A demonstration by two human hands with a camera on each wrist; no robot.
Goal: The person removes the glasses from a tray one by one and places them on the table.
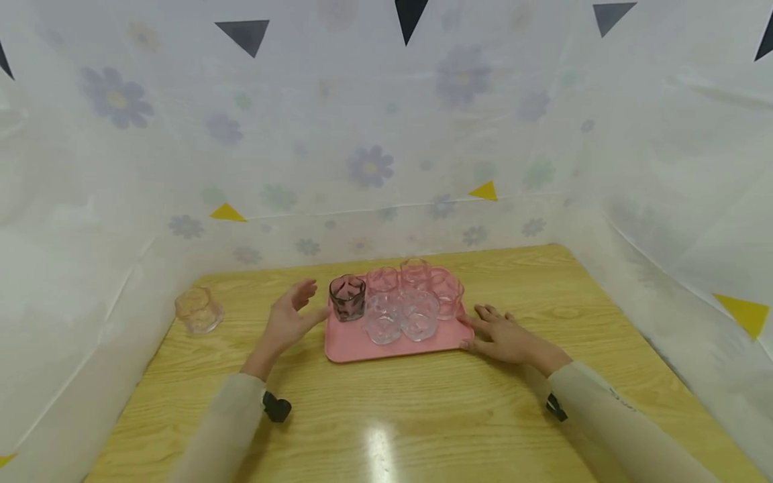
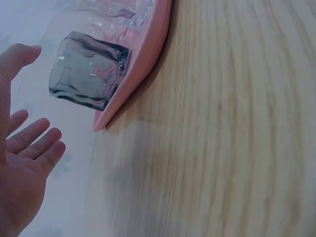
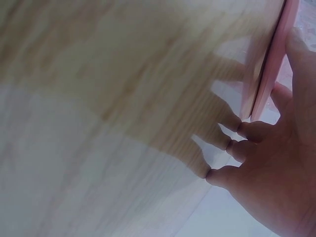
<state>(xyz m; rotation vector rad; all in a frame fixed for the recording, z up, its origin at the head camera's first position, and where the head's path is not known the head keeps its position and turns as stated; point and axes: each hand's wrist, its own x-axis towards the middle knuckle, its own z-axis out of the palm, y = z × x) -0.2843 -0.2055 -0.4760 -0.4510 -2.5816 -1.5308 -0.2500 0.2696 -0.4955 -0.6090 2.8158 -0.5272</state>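
A pink tray carries several drinking glasses. At its left end stands a dark grey glass, and two clear glasses, one of them this glass, are at the front. Pink-looking glasses, including this one, stand behind and to the right. My left hand is beside the tray's left end, thumb and fingers spread apart, holding nothing. In the left wrist view the dark grey glass is in front of the thumb. My right hand rests at the tray's right edge, thumb and index finger at the rim, other fingertips on the table.
Apart from the tray, a pale pink-amber glass stands near the left edge of the wooden table. White flower-patterned sheeting walls off the back and both sides.
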